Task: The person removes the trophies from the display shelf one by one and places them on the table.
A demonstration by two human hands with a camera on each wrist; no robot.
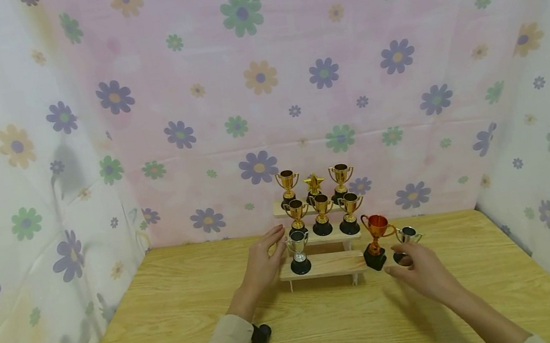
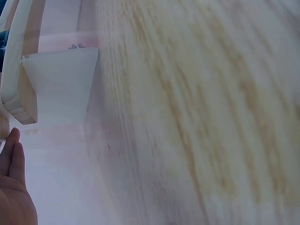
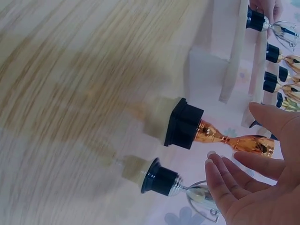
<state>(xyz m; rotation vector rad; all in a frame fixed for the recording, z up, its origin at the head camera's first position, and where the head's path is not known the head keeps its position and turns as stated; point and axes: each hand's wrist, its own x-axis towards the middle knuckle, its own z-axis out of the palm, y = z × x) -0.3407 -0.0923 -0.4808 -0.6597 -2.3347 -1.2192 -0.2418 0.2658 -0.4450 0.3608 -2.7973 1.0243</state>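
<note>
Head view sets the three-tier wooden stand [image 1: 334,263] around the middle of the counter's [image 1: 192,293] far edge. Its rising steps let each row show above the one in front: a gold star trophy [image 1: 314,182] between two gold cups [image 1: 341,172] on top, three more gold cups [image 1: 321,206] on the middle tier, and a silver cup [image 1: 298,244] by the left end of the lowest. A copper-orange cup [image 1: 378,226] stands on the counter just beside that tier's right end, a second silver cup [image 1: 405,234] next to it towards the counter's right edge; placed so, both seem within easy reach of the right hand [image 1: 425,273]. The left hand [image 1: 262,262] lies at the stand's left end, fingers mostly straight, perhaps to guard or steady it.

Left wrist view shows two fingers [image 2: 16,164] extended side by side near a tier board [image 2: 26,96]; contact cannot be made out. A white support [image 2: 61,79] holds the board clear of the counter.

Right wrist view has thumb and fingers spread, pinching nothing visible. Fingertips overlap the second silver cup; whether they touch, I cannot tell. Both loose cups' broad black bases [image 3: 186,124] probably keep them upright unheld.
</note>
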